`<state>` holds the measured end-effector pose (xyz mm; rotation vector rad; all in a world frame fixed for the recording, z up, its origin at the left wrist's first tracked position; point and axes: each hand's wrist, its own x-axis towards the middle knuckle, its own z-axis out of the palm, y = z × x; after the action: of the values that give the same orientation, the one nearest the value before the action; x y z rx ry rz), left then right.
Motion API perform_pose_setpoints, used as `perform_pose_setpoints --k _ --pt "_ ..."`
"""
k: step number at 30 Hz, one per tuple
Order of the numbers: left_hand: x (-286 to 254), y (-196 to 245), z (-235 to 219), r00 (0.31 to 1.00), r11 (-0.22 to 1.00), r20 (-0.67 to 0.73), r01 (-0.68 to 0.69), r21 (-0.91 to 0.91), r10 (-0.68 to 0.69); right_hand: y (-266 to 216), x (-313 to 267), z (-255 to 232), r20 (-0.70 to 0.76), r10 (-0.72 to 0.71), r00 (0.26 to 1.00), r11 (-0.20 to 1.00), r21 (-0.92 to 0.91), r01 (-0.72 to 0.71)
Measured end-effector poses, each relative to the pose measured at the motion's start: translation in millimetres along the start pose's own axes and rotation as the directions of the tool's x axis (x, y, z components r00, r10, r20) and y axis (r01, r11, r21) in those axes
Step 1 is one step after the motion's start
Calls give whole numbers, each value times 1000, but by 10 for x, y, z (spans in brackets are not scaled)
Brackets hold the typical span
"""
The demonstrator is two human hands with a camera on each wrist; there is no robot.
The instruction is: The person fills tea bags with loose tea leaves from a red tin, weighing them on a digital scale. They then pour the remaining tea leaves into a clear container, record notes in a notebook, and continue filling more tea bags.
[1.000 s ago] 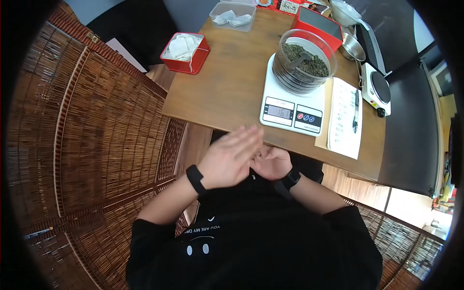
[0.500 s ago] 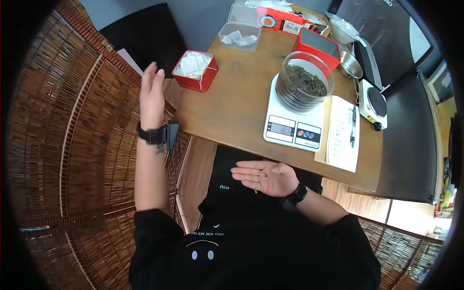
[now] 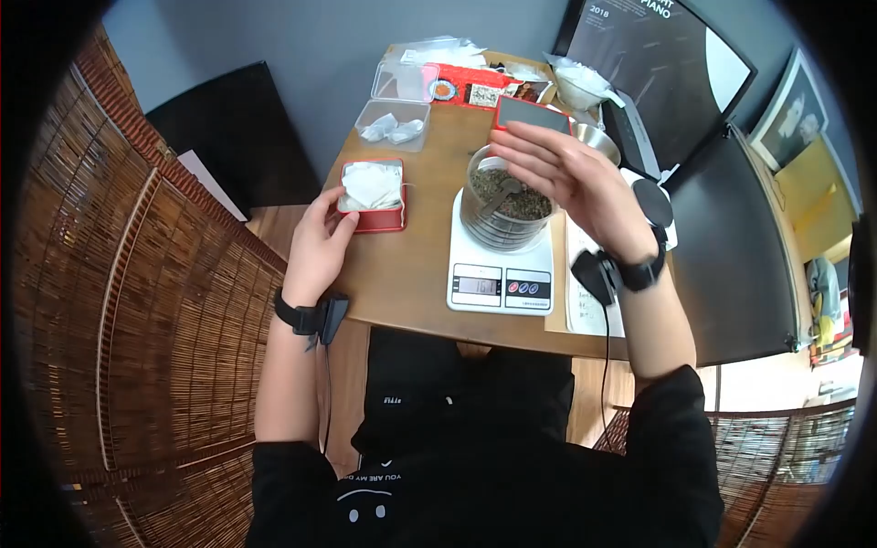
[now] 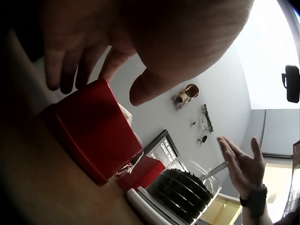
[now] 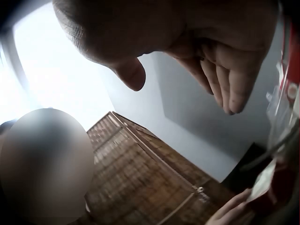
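Note:
The left hand point(image 3: 320, 245) is at the near left corner of a red box point(image 3: 379, 220) filled with white packets point(image 3: 370, 185); its fingertips reach the rim. In the left wrist view, fingers and thumb spread above the red box point(image 4: 96, 131). The right hand point(image 3: 585, 187) hovers with straight fingers over a round clear container point(image 3: 505, 230) of dark dried leaves, holding nothing visible. A dark scoop point(image 3: 501, 194) lies on the leaves. The container stands on a white scale point(image 3: 463, 256), whose display point(image 3: 478, 286) is lit.
A clear plastic box point(image 3: 393, 144) with white bundles stands behind the red box. Another red box point(image 3: 533, 113) is behind the container. Notebook point(image 3: 585, 315), hot plate point(image 3: 651, 203), metal bowl point(image 3: 598, 143) and monitor point(image 3: 653, 73) are on the right. A woven screen point(image 3: 210, 301) borders the left.
The left hand has come to the red box from beside the table. The right hand has risen from the lap to above the container. The head view has shifted, showing more of the table's back.

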<state>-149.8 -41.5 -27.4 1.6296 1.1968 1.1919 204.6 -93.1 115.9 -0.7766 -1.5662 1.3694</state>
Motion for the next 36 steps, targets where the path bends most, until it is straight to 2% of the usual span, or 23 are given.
perform_pose_setpoints --k 2,3,5,7,9,10,11,13,14,15,17,19,21,22,23,24,25,27,29,31,32,34,36 --pt "19 68 -11 1000 999 -7 18 29 -18 160 207 -184 -15 133 991 980 -147 -134" --pt "27 77 -28 1000 1000 -7 10 29 -10 192 256 -214 -16 126 992 980 -151 -127" --pt "39 75 -57 983 907 -64 -130 401 170 227 333 -278 50 231 972 941 -266 -210" --pt "21 296 -7 975 905 -90 -152 398 203 192 341 -333 59 226 972 922 -334 -194" --pt "21 565 63 946 842 -74 -242 482 314 106 308 -357 154 131 979 879 -476 -42" --pt "86 655 119 922 828 -82 -298 475 379 55 303 -341 124 126 984 914 -399 -67" --pt "152 775 176 923 829 -84 -294 476 376 -22 289 -330 127 129 984 915 -397 -69" --pt "333 1006 302 924 888 -24 -359 288 382 -201 272 -301 134 177 975 796 -602 -61" --pt "487 1012 388 919 892 -39 -370 258 393 -283 284 -270 133 192 972 725 -687 -49" --pt "609 1074 476 919 893 -42 -369 260 392 -309 280 -261 137 192 972 725 -687 -46" --pt "820 1211 641 964 946 15 -264 188 266 -330 255 -266 146 155 977 651 -759 10" --pt "955 1192 686 958 936 2 -280 212 286 -200 247 -314 179 72 981 730 -680 70" --pt "1015 1149 616 978 925 56 -209 318 202 -108 221 -321 198 18 980 752 -649 117" --pt "1013 1133 552 979 922 40 -200 332 198 -78 226 -317 248 -12 969 740 -649 176" --pt "967 1113 469 988 918 40 -155 365 151 -49 232 -335 302 -49 952 658 -707 258" --pt "913 1086 376 994 911 38 -108 399 101 -40 235 -325 313 -48 949 631 -726 272" --pt "870 1003 287 992 923 8 -119 366 125 -19 235 -318 319 -48 946 606 -744 282" --pt "762 913 135 992 888 13 -121 444 128 72 240 -367 340 -78 937 598 -736 317" --pt "675 861 84 997 870 24 -75 488 72 90 242 -398 363 -77 929 549 -762 344" --pt "577 841 103 973 680 140 -230 696 186 95 228 -418 361 -98 927 545 -760 353" --pt "508 839 138 988 676 107 -153 721 110 84 227 -434 338 -81 938 560 -763 323" --pt "402 835 166 987 637 110 -158 754 114 28 221 -447 311 -53 949 566 -774 285" --pt "342 832 214 985 571 112 -168 803 133 66 227 -496 331 -97 938 540 -774 329"
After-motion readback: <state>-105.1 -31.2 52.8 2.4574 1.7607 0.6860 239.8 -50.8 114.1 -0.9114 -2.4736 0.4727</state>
